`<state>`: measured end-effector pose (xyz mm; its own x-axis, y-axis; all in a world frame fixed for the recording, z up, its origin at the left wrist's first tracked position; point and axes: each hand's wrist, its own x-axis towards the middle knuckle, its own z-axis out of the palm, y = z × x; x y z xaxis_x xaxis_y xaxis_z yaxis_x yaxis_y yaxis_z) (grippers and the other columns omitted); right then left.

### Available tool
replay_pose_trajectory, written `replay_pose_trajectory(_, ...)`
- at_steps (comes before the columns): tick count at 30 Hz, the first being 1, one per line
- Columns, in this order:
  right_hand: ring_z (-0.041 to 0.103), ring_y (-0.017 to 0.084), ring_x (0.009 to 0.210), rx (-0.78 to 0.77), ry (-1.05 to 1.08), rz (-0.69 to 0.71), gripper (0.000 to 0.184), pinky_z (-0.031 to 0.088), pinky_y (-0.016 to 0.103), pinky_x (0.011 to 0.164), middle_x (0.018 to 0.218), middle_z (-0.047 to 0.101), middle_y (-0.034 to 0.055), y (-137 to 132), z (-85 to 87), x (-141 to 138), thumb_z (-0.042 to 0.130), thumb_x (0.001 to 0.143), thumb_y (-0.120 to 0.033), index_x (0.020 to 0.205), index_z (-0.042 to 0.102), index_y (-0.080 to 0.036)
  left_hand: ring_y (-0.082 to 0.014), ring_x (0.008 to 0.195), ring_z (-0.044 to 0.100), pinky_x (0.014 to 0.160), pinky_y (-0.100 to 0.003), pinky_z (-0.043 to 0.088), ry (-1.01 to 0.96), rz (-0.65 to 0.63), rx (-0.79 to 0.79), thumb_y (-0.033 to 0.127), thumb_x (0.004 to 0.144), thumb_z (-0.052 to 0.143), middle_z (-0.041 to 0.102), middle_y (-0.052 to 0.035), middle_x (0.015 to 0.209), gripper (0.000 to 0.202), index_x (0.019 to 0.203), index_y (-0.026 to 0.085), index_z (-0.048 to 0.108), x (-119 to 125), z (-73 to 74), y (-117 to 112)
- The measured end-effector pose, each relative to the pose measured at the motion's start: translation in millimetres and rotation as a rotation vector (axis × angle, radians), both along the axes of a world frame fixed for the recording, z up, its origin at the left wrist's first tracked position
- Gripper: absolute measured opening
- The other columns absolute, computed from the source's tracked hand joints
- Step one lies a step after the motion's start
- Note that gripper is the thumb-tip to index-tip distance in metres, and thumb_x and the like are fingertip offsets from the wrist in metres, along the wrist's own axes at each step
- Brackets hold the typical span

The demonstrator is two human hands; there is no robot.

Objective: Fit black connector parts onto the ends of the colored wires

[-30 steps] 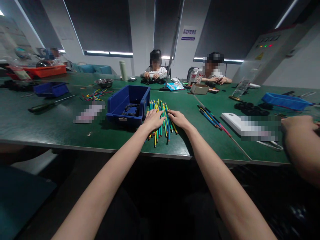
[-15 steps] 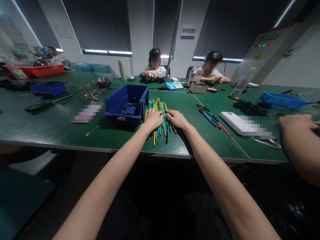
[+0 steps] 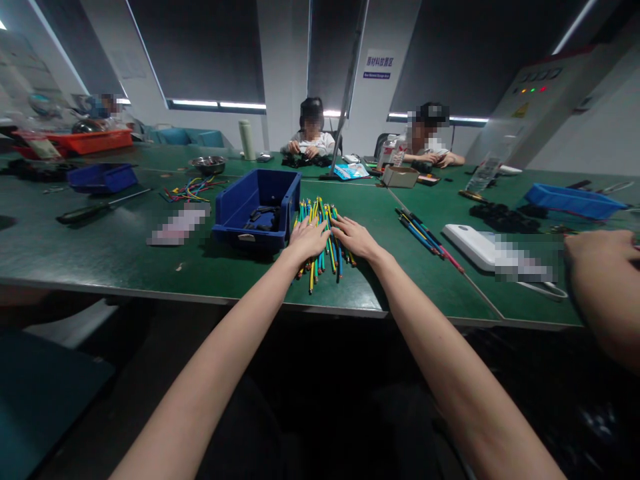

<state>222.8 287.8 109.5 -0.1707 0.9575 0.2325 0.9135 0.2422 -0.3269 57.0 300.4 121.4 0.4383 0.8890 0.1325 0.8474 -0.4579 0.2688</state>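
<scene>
- The left hand (image 3: 309, 239) lies flat and open, palm down, on the left side of a heap of wires (image 3: 324, 215); its fingers grip nothing.
- The right hand (image 3: 354, 238) lies the same way, open and palm down, on the heap's right side, just beside the left hand.
- The wires, yellow, blue and green, lie side by side on the green table (image 3: 125, 247) near its front edge, their ends pointing at that edge and at the far one.
- A blue bin (image 3: 257, 208) stands just left of the heap, touching or nearly touching it, with dark parts inside.
- To the right, well apart, a smaller bunch of wires (image 3: 423, 237) lies aslant, and a white box (image 3: 470, 241) beyond it.
- Another person's hand (image 3: 597, 250) rests near the table's right edge.
- 2 people sit at the far edge.
</scene>
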Motion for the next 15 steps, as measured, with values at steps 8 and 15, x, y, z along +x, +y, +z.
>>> replay_pose_trajectory(8, 0.030, 0.017, 0.140, -0.003, 0.093, 0.128, 0.051, 0.022, 0.034, 0.116, 0.146, 0.043, 0.0023, -0.9, 0.0, -3.1, 0.032, 0.097, -0.043, 0.139, 0.049, -0.019, -0.0230, 0.135, 0.039, 0.114, -0.037, 0.027, -0.101, 0.032, -0.020, 0.036, 0.095, 0.023, 0.052, -0.0045, 0.140, 0.049, 0.123, 0.020, 0.060, 0.9, 1.2, 12.6)
replay_pose_trajectory(15, 0.035, 0.018, 0.137, 0.052, -0.012, 0.126, 0.051, 0.025, 0.038, 0.116, 0.144, 0.045, 0.0030, -2.0, 4.7, -5.2, 0.036, 0.088, -0.020, 0.138, 0.050, -0.017, -0.0173, 0.124, 0.051, 0.102, -0.028, 0.041, -0.670, 0.350, -0.099, 0.027, 0.095, 0.026, 0.057, -0.0064, 0.134, 0.041, 0.128, 0.018, 0.049, 0.6, 14.4, 18.2)
